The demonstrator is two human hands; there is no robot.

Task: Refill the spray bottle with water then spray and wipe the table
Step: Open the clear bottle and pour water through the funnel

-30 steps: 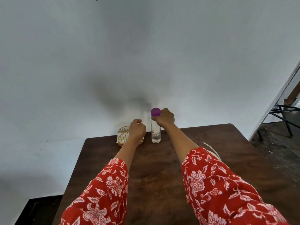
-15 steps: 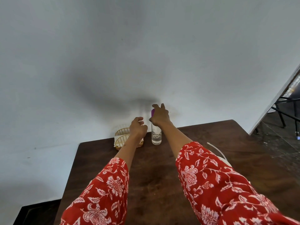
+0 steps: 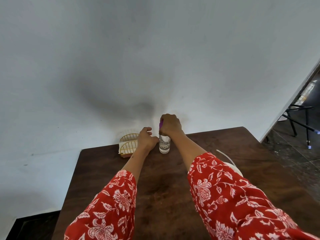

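A clear bottle with a purple cap stands upright near the far edge of the dark wooden table. My right hand is closed over the cap from above, hiding most of it. My left hand hovers just left of the bottle's body, fingers loosely curled and apart, holding nothing. Whether its fingertips touch the bottle I cannot tell. A white object with a thin white tube lies at the right, mostly hidden behind my right sleeve.
A gold wire holder with white napkins sits at the far left of the table, against the white wall. Past the table's right edge, a doorway shows black chair legs on a dark floor.
My right hand has closed down over the purple cap after being spread above it. My left hand has shifted right, from the napkin holder toward the bottle. The camera has tilted slightly.
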